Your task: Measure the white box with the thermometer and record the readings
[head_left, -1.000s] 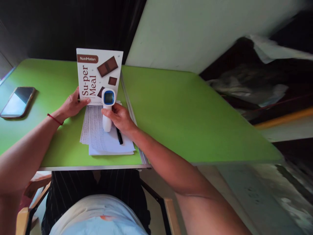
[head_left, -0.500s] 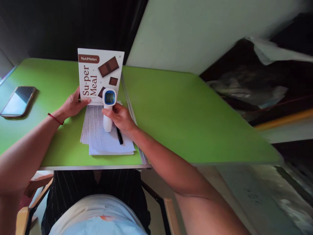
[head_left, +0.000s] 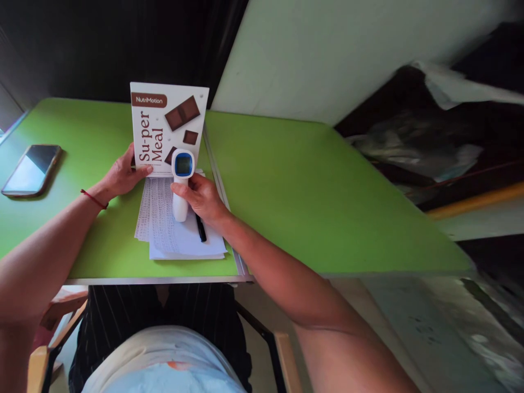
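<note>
left grip [head_left: 124, 173] on white box [head_left: 167, 128]; right grip [head_left: 204, 199] around white thermometer [head_left: 182, 176].

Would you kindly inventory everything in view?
Su-per Meal box: one, white-brown, centre-left
Infrared thermometer: one, white-blue, before box
Papers: several, white, on table
Pen: one, black, on papers
Smartphone: one, dark, table's left
Table: one, green, centre
Panel: one, black, back-left
Wall: one, pale, back
Plastic wrapping: count unclear, translucent, right
Chair: one, black-wood, bottom
Shirt: one, pale, bottom
Trousers: one, black, bottom
Bracelet: one, red, left wrist
Left hand: one, on box
Right hand: one, on thermometer
</note>
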### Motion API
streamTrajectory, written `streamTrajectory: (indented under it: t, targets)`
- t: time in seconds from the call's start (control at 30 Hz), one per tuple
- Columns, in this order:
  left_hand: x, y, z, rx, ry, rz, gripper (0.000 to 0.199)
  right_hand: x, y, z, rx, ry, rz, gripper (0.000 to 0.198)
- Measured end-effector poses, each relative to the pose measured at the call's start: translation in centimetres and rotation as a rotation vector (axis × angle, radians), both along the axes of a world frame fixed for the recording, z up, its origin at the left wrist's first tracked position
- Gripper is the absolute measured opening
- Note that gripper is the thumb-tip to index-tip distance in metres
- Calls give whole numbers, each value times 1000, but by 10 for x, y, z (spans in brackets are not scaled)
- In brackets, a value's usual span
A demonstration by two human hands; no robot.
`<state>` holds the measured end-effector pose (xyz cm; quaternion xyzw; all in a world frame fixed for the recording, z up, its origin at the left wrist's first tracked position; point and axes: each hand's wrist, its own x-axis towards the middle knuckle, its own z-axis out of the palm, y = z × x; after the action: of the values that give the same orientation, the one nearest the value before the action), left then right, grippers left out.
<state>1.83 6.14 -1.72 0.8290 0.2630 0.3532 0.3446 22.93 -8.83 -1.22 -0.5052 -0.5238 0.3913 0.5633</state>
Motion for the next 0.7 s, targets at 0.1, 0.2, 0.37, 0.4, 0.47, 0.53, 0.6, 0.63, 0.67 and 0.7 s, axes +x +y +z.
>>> streamTrajectory:
  t: [0.1,0.2,0.37,0.4,0.47,0.53,0.6,0.63,0.67,0.7]
  targets:
    - [1,-1,0,8,-6,10,81,0,1,-2,5,-12,-4,54]
    - [1,-2,-1,6,-27,13,83,1,0,-1,19,-33,-4,51]
    - [0,6,-11,14,-85,67,95,29,-5,16,141,-239,-81,36]
    - [0,9,-13,17,-92,74,99,41,-6,19,174,-302,-140,34]
    - [-1,14,-19,24,-95,85,103,69,-5,21,213,-435,-285,36]
    - [-1,17,-22,40,-89,98,103,99,-1,17,185,-553,-387,37]
    - [-2,17,-22,64,-84,119,99,121,3,10,93,-652,-411,35]
    - [-2,17,-22,77,-81,128,98,128,4,6,22,-700,-394,34]
    - [-3,17,-21,87,-75,136,97,132,5,3,-50,-744,-370,33]
    - [-3,17,-21,97,-64,143,96,133,6,0,-114,-786,-345,32]
